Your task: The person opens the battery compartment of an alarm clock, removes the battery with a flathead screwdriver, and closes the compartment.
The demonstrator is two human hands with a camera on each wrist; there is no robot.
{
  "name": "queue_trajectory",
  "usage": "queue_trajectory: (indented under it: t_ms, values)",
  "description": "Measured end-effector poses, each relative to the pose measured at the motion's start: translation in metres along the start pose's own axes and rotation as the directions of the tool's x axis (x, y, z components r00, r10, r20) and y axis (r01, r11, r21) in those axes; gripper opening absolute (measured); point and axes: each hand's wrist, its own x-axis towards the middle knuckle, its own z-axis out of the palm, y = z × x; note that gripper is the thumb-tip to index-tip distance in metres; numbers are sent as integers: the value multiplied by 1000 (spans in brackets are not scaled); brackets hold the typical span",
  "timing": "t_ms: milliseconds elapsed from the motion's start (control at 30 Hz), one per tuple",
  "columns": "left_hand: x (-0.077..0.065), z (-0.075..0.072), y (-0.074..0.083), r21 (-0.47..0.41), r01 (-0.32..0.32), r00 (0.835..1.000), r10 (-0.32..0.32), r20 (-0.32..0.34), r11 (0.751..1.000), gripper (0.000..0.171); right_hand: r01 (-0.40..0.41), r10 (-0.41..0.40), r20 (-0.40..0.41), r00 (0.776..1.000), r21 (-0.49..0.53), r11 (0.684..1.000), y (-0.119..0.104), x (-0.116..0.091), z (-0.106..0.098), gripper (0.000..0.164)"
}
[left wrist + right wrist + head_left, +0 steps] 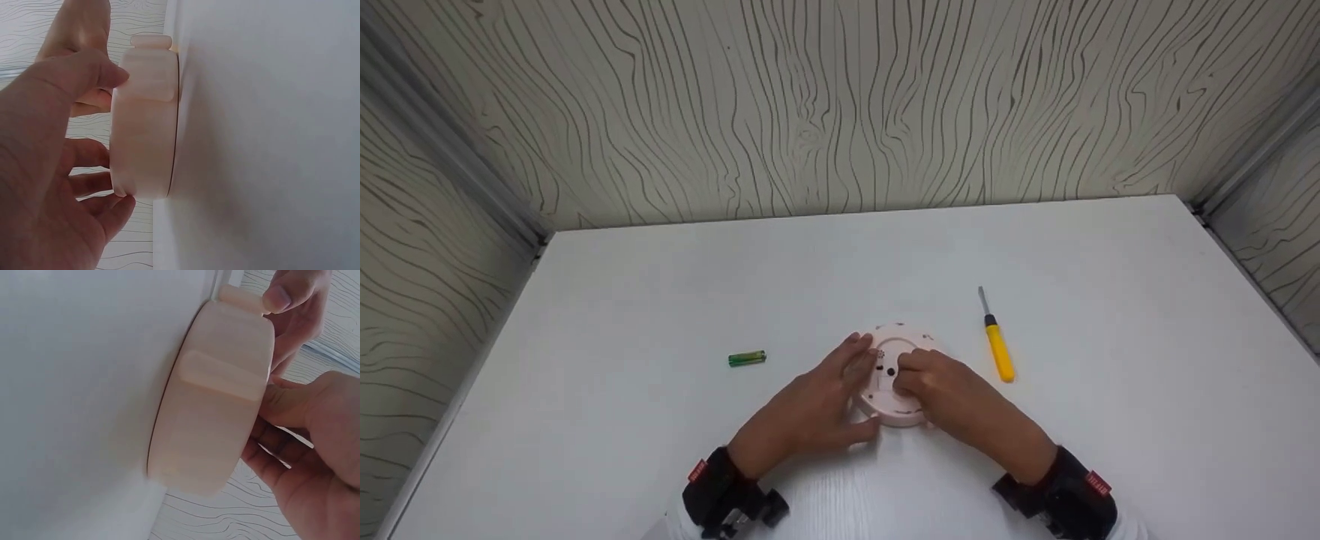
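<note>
A round pale pink device that looks like a small clock (900,418) lies on the table, its back facing up. That back carries a black knob, small holes and a recessed ring. My left hand (821,401) steadies it by the left side, thumb (115,74) against the near rim and fingers along the far left edge. Over the right half of the back, my right hand (956,390) works with bent fingers and thumb (284,402) at the surface. I cannot tell whether those fingertips pinch something; the hand hides that spot.
A green battery (747,358) lies on the white table (645,300) to the left of the clock. To its right is a screwdriver (999,349) with a yellow handle, tip pointing away. Wood-patterned panels (840,112) stand behind and at both sides.
</note>
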Motion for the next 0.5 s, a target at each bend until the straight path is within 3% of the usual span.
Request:
queue_trajectory:
  t_ms: [333, 500]
  values:
    - [1, -1, 1, 4, 20, 1000, -20, 17, 1000, 79, -64, 63, 27, 998, 49, 997, 1, 1, -6, 11]
    - [1, -1, 0, 1, 24, 999, -24, 21, 1000, 79, -95, 93, 43, 995, 54, 994, 5, -1, -8, 22]
